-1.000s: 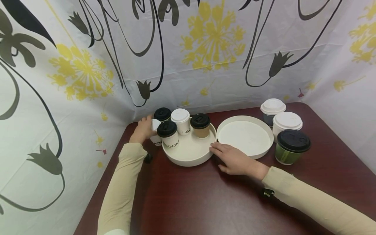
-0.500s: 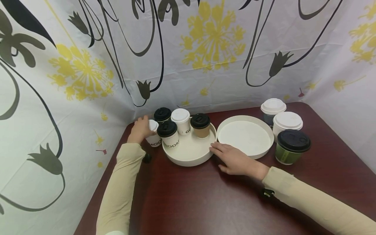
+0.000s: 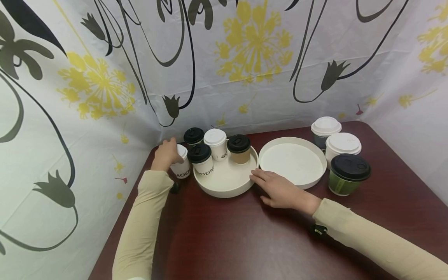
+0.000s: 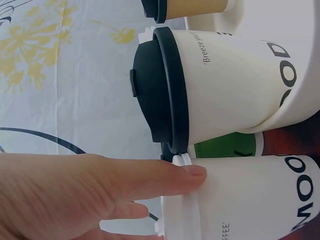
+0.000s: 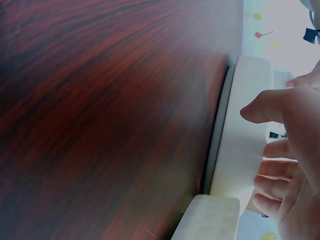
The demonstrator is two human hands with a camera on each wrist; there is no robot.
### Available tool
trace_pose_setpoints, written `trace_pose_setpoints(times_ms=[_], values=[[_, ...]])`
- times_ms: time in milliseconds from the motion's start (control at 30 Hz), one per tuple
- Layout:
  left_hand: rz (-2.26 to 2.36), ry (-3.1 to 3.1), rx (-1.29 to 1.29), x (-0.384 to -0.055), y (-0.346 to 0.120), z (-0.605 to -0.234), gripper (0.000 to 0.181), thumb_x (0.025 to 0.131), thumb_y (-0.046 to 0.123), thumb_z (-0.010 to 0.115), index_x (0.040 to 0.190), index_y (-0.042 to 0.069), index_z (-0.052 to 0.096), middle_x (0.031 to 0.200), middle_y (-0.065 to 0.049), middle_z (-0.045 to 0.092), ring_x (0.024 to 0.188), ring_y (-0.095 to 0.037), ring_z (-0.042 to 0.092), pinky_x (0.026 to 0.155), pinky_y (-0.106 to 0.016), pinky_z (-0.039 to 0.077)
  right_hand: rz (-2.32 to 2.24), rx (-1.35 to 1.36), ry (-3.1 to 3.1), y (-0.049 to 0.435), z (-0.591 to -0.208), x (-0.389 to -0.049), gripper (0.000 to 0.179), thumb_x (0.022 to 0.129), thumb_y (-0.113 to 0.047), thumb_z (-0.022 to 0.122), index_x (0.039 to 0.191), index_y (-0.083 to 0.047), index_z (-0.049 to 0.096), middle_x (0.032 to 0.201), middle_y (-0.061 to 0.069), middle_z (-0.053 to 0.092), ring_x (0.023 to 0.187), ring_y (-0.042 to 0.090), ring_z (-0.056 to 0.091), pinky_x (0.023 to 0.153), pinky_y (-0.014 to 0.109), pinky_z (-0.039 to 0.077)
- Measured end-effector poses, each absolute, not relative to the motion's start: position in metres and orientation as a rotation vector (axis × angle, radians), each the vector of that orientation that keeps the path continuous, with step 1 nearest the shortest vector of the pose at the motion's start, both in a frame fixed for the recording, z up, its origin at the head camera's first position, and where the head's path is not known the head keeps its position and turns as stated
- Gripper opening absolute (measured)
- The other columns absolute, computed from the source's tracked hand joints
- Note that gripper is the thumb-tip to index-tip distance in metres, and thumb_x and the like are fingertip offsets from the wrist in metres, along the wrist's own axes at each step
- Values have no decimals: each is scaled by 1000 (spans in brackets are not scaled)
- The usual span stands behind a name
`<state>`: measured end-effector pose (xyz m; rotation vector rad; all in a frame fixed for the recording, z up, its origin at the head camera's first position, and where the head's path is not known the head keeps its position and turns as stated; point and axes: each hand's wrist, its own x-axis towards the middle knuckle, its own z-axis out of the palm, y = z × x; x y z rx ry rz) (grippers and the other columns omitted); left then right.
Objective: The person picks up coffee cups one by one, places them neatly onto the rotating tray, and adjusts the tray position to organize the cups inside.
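Observation:
In the head view my left hand [image 3: 166,154] grips a white paper coffee cup [image 3: 181,170] with a white lid, just left of the left round tray [image 3: 227,193]. The left wrist view shows a finger of this hand [image 4: 105,185] laid across the cup's lid edge; its other fingers are partly hidden. On that tray stand a white cup with a black lid [image 3: 203,168], a white-lidded cup [image 3: 219,151] and a brown cup with a black lid [image 3: 240,157]. My right hand [image 3: 278,189] touches the tray's right rim with its fingers extended.
A second round tray [image 3: 292,161] adjoins the first on the right. Beyond it stand a dark cup with a white lid [image 3: 320,140], a white cup [image 3: 330,154] and a green cup [image 3: 341,186]. Another black-lidded cup [image 3: 193,136] stands behind the left tray, near the patterned cloth wall [image 3: 210,97].
My left hand has shifted slightly left, and the white-lidded cup in it has moved left and nearer, away from the black-lidded cup. The right hand has stayed in place.

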<state>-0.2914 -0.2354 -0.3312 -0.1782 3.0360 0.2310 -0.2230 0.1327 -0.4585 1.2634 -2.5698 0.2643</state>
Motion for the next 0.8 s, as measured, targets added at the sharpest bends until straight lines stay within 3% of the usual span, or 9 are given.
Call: trace_pose_setpoints(times_ms=[800], values=[[59, 2954, -165, -267, -223, -307, 84, 80, 21, 79, 145, -5, 33, 138, -35, 43, 119, -50, 54, 95, -56, 50, 268, 1268, -2580, 134, -457, -223, 73, 80, -26, 78, 142, 0, 49, 146, 21, 50, 134, 35, 52, 111, 46, 43]])
